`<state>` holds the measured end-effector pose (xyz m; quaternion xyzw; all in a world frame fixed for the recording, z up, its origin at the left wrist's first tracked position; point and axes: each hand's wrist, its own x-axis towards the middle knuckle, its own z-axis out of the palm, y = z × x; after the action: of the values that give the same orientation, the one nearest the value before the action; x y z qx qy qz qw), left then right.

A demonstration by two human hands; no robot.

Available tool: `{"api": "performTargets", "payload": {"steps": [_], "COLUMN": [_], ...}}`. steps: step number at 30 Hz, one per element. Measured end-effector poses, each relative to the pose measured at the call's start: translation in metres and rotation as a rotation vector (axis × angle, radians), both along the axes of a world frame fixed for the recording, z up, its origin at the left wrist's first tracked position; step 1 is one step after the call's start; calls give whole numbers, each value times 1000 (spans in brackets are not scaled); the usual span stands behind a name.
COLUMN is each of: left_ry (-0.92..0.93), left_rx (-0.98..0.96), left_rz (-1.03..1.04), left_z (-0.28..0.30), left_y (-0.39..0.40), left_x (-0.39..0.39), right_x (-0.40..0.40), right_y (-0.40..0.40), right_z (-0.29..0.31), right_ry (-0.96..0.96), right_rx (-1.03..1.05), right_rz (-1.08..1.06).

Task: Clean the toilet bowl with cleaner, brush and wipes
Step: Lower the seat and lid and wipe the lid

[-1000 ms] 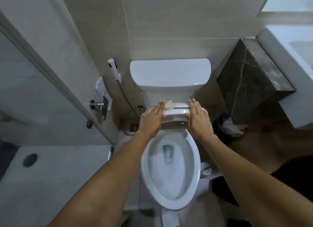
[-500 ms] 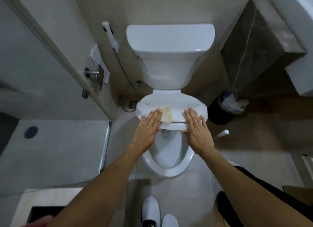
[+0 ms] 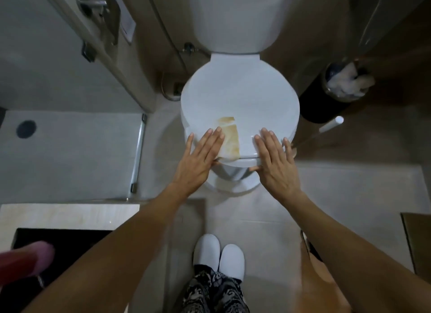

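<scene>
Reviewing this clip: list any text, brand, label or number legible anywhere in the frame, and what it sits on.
No legible text in this frame.
White card on the wall beside the door handle: any print too blurred to read.
Toilet lid, cistern and stained wipe: no marking shows.
Bin: no label shows.

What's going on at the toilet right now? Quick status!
Both hands flat on closed toilet lid. Left hand presses stained wipe onto its front edge; right hand rests open beside. Nothing in the way.
</scene>
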<state>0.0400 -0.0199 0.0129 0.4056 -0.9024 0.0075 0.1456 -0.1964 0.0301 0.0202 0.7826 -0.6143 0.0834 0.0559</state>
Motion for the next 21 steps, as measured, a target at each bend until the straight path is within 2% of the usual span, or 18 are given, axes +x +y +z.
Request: {"api": "performTargets", "payload": {"steps": [10, 21], "left_ry": [7, -103], "left_rx": [-121, -195], "left_rz": [-72, -86], "left_z": [-90, -163], "left_y": [24, 36], "left_x": [9, 15], "right_x": [1, 4], "right_y": [30, 44], "right_z": [-93, -175], "right_ry": [17, 14], "right_rx": [-136, -233], "right_rz": [68, 67]}}
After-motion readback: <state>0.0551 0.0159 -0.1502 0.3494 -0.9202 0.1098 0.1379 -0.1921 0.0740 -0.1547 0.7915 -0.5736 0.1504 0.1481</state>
